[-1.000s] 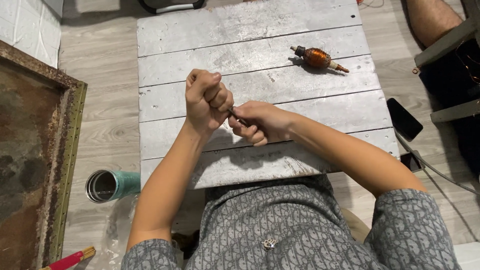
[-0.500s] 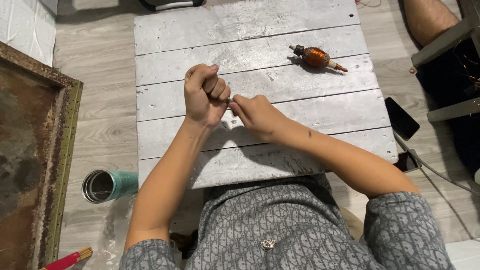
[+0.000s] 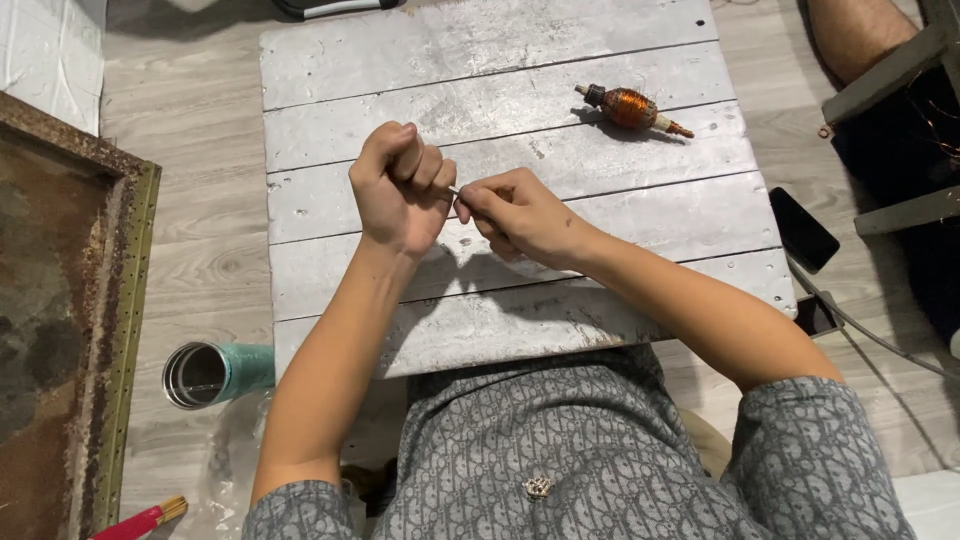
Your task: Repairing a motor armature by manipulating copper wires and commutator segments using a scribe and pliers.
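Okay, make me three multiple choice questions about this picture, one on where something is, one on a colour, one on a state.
1. Where does the copper-wound motor armature lie?
A. on the floor
B. on the white plank table, far right
C. in the tumbler

2. What colour is the tumbler on the floor?
A. teal
B. red
C. black

3. How is the left hand?
A. flat on the table
B. open, palm up
C. closed in a fist

Answers: B, it rests on the planks; A, its side is teal; C, fingers are curled, meeting the right hand at a small thin metal piece.
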